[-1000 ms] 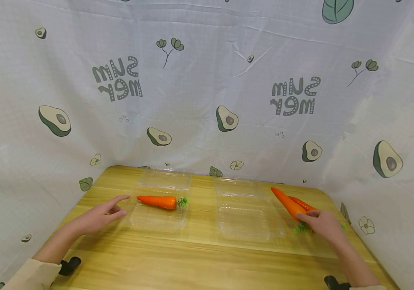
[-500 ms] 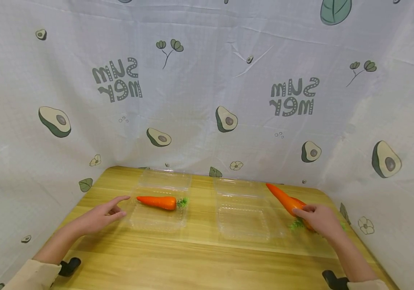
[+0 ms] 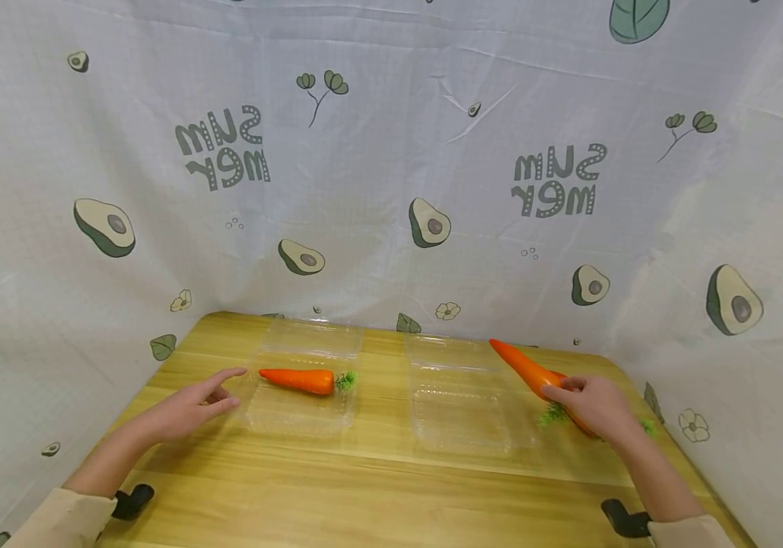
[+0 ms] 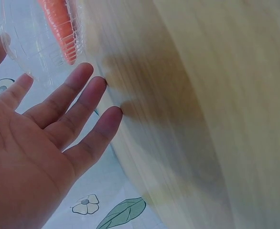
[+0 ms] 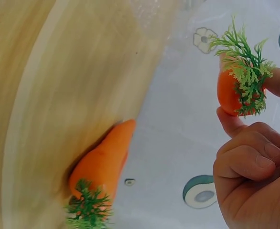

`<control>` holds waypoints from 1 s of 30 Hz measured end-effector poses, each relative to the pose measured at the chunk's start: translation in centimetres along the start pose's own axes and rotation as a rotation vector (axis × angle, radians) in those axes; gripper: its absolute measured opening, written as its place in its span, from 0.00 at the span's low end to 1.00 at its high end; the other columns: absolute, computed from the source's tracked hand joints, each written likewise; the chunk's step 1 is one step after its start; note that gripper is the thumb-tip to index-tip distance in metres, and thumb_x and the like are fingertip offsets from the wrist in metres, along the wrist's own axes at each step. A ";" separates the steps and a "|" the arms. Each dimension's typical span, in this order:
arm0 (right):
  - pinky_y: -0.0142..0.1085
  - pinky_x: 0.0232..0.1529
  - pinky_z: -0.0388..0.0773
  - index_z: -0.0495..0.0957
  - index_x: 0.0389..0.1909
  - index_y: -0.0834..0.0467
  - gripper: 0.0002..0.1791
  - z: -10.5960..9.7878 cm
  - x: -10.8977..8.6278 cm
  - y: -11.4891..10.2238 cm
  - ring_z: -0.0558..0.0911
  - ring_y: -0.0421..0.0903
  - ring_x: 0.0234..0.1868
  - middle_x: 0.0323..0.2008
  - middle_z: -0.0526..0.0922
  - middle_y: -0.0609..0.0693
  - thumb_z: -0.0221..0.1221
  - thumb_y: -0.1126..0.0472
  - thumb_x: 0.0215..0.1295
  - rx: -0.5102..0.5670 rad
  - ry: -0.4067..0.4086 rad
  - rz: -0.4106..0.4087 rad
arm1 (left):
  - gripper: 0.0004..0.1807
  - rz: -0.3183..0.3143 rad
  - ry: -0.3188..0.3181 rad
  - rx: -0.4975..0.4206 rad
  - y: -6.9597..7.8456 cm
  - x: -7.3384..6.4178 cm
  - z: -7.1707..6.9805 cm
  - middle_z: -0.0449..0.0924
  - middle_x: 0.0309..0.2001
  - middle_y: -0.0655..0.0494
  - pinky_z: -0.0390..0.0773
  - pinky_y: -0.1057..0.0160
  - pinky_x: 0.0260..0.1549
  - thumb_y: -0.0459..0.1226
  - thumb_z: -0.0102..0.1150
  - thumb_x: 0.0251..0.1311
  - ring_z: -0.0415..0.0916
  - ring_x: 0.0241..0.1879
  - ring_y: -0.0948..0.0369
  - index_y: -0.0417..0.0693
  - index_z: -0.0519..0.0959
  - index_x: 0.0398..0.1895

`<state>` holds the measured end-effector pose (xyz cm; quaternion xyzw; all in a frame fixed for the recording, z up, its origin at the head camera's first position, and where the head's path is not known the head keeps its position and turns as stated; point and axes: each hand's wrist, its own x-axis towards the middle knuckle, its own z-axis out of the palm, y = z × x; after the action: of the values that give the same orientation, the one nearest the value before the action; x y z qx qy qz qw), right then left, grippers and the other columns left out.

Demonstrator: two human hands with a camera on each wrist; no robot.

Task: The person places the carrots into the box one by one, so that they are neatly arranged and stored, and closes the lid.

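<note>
In the head view my right hand (image 3: 593, 403) pinches an orange carrot (image 3: 521, 367) with a leafy green top, its tip pointing up and to the left. Thumb and fingers grip it near the leafy end, and the right wrist view shows this carrot (image 5: 227, 93) raised off the table. Another carrot (image 5: 102, 160) lies on the table below, partly hidden behind the hand in the head view. My left hand (image 3: 186, 411) is held with fingers spread beside a clear plastic box (image 3: 298, 428), holding nothing. Inside that box lies one carrot (image 3: 298, 380).
A second clear plastic box (image 3: 459, 440), lid folded back, stands between the first box and my right hand. Both rest on a wooden table (image 3: 364, 502). A printed curtain (image 3: 364, 167) encloses the back and sides.
My right hand has lifted the pinched carrot and shifted it left and slightly away, towards the second box. The left hand and the carrot in the left box have stayed put.
</note>
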<state>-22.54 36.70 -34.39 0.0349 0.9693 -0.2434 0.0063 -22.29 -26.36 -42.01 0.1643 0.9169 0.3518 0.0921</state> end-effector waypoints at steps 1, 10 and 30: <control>0.39 0.37 0.73 0.78 0.55 0.73 0.40 0.0 0.0 -0.2 0.77 0.53 0.40 0.53 0.80 0.71 0.60 0.36 0.67 0.001 0.000 -0.005 | 0.33 -0.003 0.001 0.001 0.0 0.0 0.0 0.81 0.48 0.51 0.76 0.53 0.43 0.48 0.50 0.76 0.78 0.47 0.56 0.51 0.56 0.79; 0.37 0.24 0.64 0.78 0.56 0.72 0.38 0.9 0.2 -1.3 0.68 0.47 0.22 0.40 0.83 0.60 0.61 0.38 0.66 0.041 -0.007 -0.070 | 0.33 0.010 -0.003 -0.001 -0.1 0.0 0.1 0.81 0.47 0.51 0.77 0.53 0.43 0.48 0.50 0.76 0.78 0.47 0.56 0.49 0.56 0.79; 0.35 0.23 0.61 0.80 0.55 0.69 0.33 1.2 1.5 -4.7 0.65 0.45 0.22 0.24 0.72 0.49 0.64 0.42 0.65 0.026 -0.013 -0.187 | 0.33 -0.010 0.001 0.012 -0.2 0.3 0.0 0.81 0.48 0.51 0.76 0.53 0.42 0.49 0.50 0.76 0.78 0.47 0.56 0.51 0.56 0.79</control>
<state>-24.34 32.13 -33.26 -0.0571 0.9650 -0.2559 -0.0106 -22.60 -26.42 -42.15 0.1603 0.9198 0.3459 0.0925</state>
